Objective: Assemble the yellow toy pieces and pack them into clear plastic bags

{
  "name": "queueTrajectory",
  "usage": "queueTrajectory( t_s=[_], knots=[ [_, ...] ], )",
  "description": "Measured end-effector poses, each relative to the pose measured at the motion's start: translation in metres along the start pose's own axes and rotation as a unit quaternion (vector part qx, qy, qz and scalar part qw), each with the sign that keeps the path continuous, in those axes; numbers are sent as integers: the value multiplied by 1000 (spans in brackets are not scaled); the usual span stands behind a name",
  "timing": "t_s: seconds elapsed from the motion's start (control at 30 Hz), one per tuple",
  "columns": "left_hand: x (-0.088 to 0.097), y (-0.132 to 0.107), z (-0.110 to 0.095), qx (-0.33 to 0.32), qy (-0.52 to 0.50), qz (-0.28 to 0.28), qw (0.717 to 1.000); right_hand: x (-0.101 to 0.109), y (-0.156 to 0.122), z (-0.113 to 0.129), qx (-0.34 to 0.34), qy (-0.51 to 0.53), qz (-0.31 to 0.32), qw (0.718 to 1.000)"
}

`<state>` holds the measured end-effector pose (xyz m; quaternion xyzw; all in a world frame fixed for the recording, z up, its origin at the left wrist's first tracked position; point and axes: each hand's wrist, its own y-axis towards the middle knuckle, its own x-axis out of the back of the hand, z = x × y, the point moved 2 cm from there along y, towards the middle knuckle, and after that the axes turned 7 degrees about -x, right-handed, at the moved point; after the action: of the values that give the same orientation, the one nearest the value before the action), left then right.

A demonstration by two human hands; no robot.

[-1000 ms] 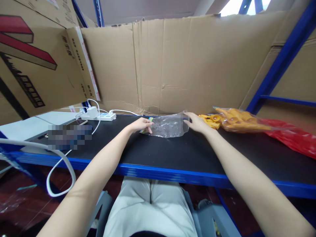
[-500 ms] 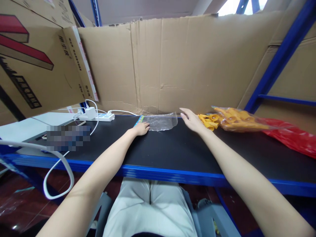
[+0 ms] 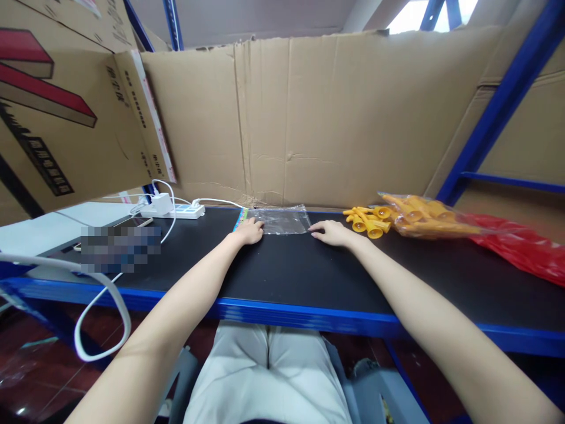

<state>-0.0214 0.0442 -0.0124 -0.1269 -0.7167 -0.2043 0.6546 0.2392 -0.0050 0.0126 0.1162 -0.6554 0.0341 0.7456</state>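
Observation:
A flat clear plastic bag (image 3: 285,221) with a colourful header strip (image 3: 241,219) at its left end lies near the back of the black tabletop. My left hand (image 3: 251,231) rests over the left end of the bag, its fingers closed together on the plastic by the strip. At the opposite end, the fingertips of my right hand (image 3: 332,232) pinch the bag's lower right corner. Right of that hand sits a loose pile of yellow horn-shaped plastic pieces (image 3: 368,222). More such pieces fill a clear bag (image 3: 424,215) beside the pile.
Red plastic sheeting (image 3: 521,244) lies at the far right of the black table (image 3: 304,274). A white power strip (image 3: 188,211) with cables stands at the back left. Cardboard (image 3: 353,118) walls the back. A thick white cable (image 3: 126,315) loops over the front edge at left.
My right hand has come down and left from above the table to the bag's right corner. The bag lies flatter and slightly further left, with my left hand still on it.

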Motion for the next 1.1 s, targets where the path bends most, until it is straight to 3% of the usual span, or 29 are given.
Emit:
queueTrajectory(
  t_s=[0.1, 0.2, 0.33, 0.43, 0.7, 0.97, 1.1],
  knots=[
    [-4, 4, 8, 7, -19, -8, 1000, 9, 0, -14, -85, -63, -55, 993],
    [-6, 6, 14, 5, -40, -4, 999, 23, -6, -33, -203, -126, -135, 961],
    [-4, 6, 15, -1, -46, 3, 999, 29, -12, -55, -315, -138, -124, 931],
    [-4, 6, 15, -5, -36, 14, 999, 25, -10, -64, -329, -143, -102, 928],
    [-8, 11, 20, -16, -34, 12, 999, 10, -1, -68, -330, -163, -116, 923],
    [-5, 12, 21, -38, -19, 32, 999, 35, -11, -55, -367, -70, -159, 914],
    [-4, 11, 22, -44, -30, 26, 998, 44, -14, -49, -351, 2, -208, 913]
  ],
)
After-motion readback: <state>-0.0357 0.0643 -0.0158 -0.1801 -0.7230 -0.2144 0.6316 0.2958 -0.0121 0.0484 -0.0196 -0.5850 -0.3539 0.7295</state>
